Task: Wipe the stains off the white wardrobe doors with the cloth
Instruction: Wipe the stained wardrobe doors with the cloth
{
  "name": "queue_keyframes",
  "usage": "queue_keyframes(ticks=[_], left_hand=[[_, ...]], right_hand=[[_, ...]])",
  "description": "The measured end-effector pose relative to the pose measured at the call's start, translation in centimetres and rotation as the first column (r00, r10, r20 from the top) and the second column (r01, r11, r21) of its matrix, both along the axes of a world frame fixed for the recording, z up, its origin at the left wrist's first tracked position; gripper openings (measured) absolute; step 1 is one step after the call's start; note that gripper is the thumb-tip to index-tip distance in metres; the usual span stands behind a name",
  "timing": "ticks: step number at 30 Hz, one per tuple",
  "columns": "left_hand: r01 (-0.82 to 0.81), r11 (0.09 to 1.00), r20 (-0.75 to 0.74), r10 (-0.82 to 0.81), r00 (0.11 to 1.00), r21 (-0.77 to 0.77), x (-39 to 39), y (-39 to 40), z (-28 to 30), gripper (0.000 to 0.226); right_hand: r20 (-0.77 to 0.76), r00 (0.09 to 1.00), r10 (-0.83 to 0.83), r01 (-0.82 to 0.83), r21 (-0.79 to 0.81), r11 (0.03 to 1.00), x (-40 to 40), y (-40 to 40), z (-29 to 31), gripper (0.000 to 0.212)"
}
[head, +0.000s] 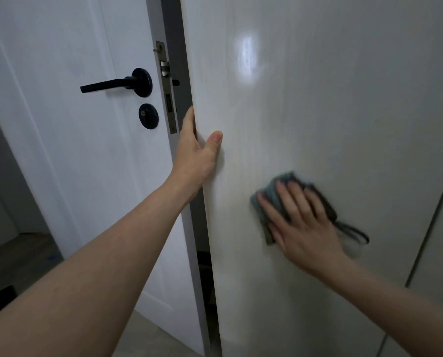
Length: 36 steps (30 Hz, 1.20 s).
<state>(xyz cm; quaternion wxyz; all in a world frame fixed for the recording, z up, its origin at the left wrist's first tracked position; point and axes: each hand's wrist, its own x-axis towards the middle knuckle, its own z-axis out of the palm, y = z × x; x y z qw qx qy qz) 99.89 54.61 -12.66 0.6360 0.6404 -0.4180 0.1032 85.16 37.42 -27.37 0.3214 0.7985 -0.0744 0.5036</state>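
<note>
Wardrobe door (318,99) lies bare above the cloth (272,199); a room door (60,124) with black handle (117,83) crowds its left edge.

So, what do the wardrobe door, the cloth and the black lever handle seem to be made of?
Wardrobe door: probably laminated board, smooth and semi-glossy; it mirrors a light patch. Cloth: soft grey-green fabric, perhaps microfibre; blurred. Lever handle: likely metal, matte black, without shine.

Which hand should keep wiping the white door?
The right hand. It already presses the cloth flat against the wardrobe door. The left hand holds the door's edge, probably steadying it, and has no cloth.
</note>
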Motion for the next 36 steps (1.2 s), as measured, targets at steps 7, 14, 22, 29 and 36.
queue_keyframes(ticks=[7, 14, 22, 29, 36], left_hand=[[0.015, 0.999, 0.003, -0.015, 1.0, -0.04, -0.1, 0.0, -0.4, 0.07], [0.038, 0.998, -0.016, -0.038, 0.999, -0.043, 0.3, 0.0, -0.4, 0.068], [0.013, 0.998, -0.018, -0.014, 1.0, -0.055, 0.1, -0.4, -0.9, 0.067], [0.01, 1.0, -0.081, -0.011, 0.997, -0.004, -0.8, 0.0, -0.2, 0.064], [-0.153, 0.986, -0.057, 0.157, 0.986, 0.073, -2.0, -0.1, -0.8, 0.076]], right_hand=[[-0.18, 0.983, 0.04, -0.062, -0.118, 0.991, 0.2, 0.7, 0.9, 0.066], [0.158, 0.987, -0.015, -0.001, 0.1, 0.995, 1.8, 0.9, 13.8, 0.058], [-0.104, 0.994, -0.024, 0.025, 0.009, 1.0, 0.6, 1.3, -2.9, 0.066], [-0.162, 0.986, 0.051, -0.065, -0.088, 0.994, 0.9, 1.3, 5.6, 0.06], [0.044, 0.999, -0.024, 0.017, 0.154, 0.988, -0.4, 0.0, 6.9, 0.062]])
